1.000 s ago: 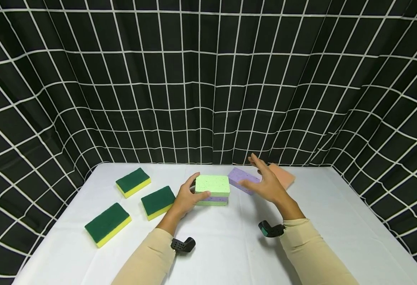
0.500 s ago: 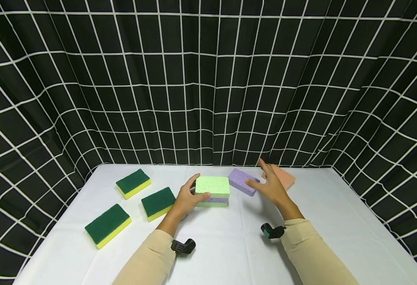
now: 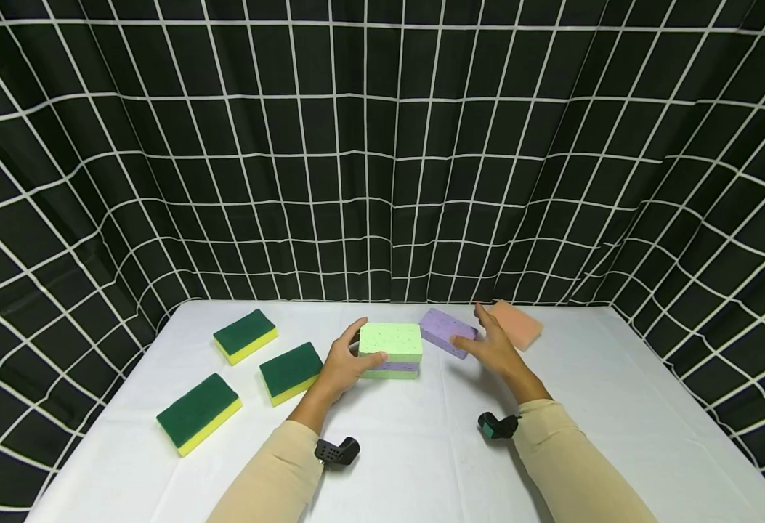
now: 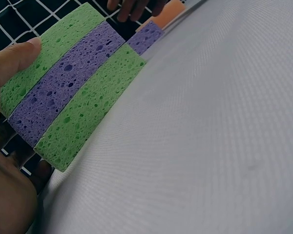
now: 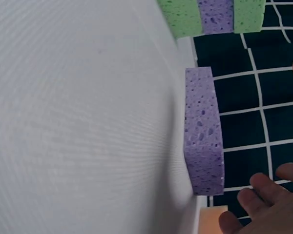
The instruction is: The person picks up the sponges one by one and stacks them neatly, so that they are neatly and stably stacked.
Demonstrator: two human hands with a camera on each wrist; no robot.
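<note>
A stack of three sponges stands mid-table: a green sponge (image 3: 390, 338) on top, a purple sponge (image 4: 63, 83) between, a green sponge (image 4: 95, 109) below. My left hand (image 3: 341, 365) holds the stack at its left end, thumb across the near side; its other fingers are partly hidden behind. Just right of the stack, a loose purple sponge (image 3: 443, 330) lies flat on the table. Over that sponge's right end hovers my right hand (image 3: 496, 352), its thumb and fingers spread. The right wrist view has the right fingers (image 5: 263, 187) apart from the purple sponge.
An orange sponge (image 3: 518, 325) lies behind the right hand near the table's back edge. Three yellow sponges with green scrub tops, a rear one (image 3: 245, 334), a middle one (image 3: 290, 370) and a front one (image 3: 199, 412), are spread on the left. A black gridded curtain (image 3: 382, 181) surrounds the white table (image 3: 408, 465).
My right hand has lowered and shifted slightly right and is now closer over the loose purple sponge. The left hand and the stack have stayed in place.
</note>
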